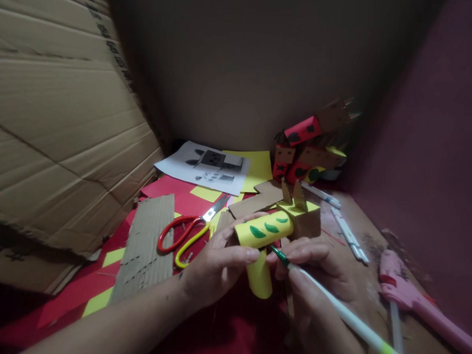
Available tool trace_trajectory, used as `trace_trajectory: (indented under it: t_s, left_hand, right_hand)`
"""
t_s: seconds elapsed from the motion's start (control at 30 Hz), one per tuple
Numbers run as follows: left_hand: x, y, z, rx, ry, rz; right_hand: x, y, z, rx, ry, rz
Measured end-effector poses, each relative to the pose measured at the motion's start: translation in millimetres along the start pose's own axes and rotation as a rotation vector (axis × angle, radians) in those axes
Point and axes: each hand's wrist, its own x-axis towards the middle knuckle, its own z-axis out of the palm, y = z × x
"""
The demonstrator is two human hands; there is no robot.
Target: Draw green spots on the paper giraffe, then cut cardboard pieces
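Note:
My left hand [220, 262] is closed around a yellow paper animal figure [253, 230], thumb along its lower edge. Green leaf-shaped marks run along the rolled body, and a yellow tube leg points down. The figure's box-shaped cardboard head [306, 222] has two pointed ears and faces right. In my right hand [321, 280] is a white marker [343, 309] with a dark green tip, pinched like a pen. Its tip is close to the underside of the body; whether it touches I cannot tell. Scissors [202, 222] with red and yellow handles lie left of the figure.
A printed sheet [205, 168] lies over yellow and red paper at the back. Red and yellow cardboard figures [299, 153] are piled behind on the right. White markers [348, 236] and a pink glue gun [406, 294] lie right. Corrugated cardboard [147, 241] lies left, beside a tall carton [58, 122].

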Motion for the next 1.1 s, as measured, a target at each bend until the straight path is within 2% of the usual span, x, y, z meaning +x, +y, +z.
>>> trace_trajectory:
  t_s: [0.13,0.27,0.43,0.53,0.8,1.0,1.1]
  left_hand:
    - [0.5,1.4,-2.0,0.027,-0.045,0.008]
    - [-0.2,3.5,-3.5,0.080,0.019,0.020]
    - [0.8,4.2,-8.4,0.206,0.050,0.105]
    - [0.8,5.9,-11.9,0.349,0.063,0.176]
    - [-4.6,8.8,-13.4,0.753,0.164,0.308]
    - [-8.3,4.9,-17.1,1.255,0.162,0.626]
    - [-8.2,3.7,-17.9,1.370,0.126,0.726]
  right_hand:
    - [0.8,1.3,-4.5,-0.001,0.004,-0.003]
    - [0.9,0.6,-6.5,-0.025,0.007,-0.062]
    - [2.3,-1.1,-6.3,-0.004,0.026,-0.023]
    - [4.2,-0.6,-8.3,0.000,0.020,-0.032]
    - [1.4,-2.0,-8.1,0.028,0.062,0.068]
    - [-2.8,-3.7,-1.7,0.054,0.093,0.103]
    - [-0.2,-4.0,-6.3,0.041,0.097,0.097]
